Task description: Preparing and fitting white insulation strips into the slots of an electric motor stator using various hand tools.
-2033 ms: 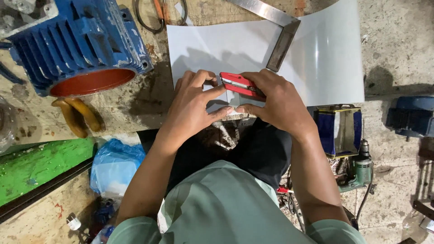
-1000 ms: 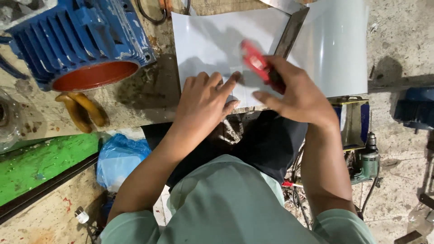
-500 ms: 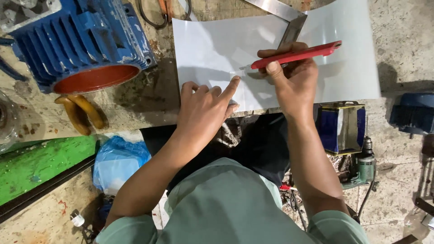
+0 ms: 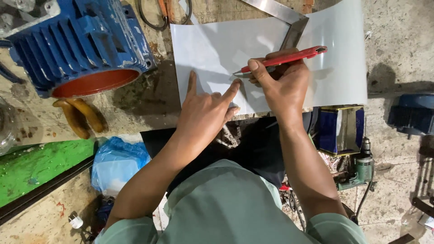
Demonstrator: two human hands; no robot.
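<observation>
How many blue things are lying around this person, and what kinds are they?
Blue finned motor housing: 1
Blue plastic bag: 1
Blue-sided box: 1
Dark blue object at the right edge: 1
Total: 4

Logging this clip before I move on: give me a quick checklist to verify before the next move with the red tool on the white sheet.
1. Right hand grips red tool: ok.
2. Tool tip on white sheet: ok.
3. Left hand presses the sheet flat: ok.
4. Left fingertips apart from the tip: not ok, very close.
5. Metal square aligned with the tip: cannot tell.
6. Sheet's right side flat: not ok, it curls up.
</observation>
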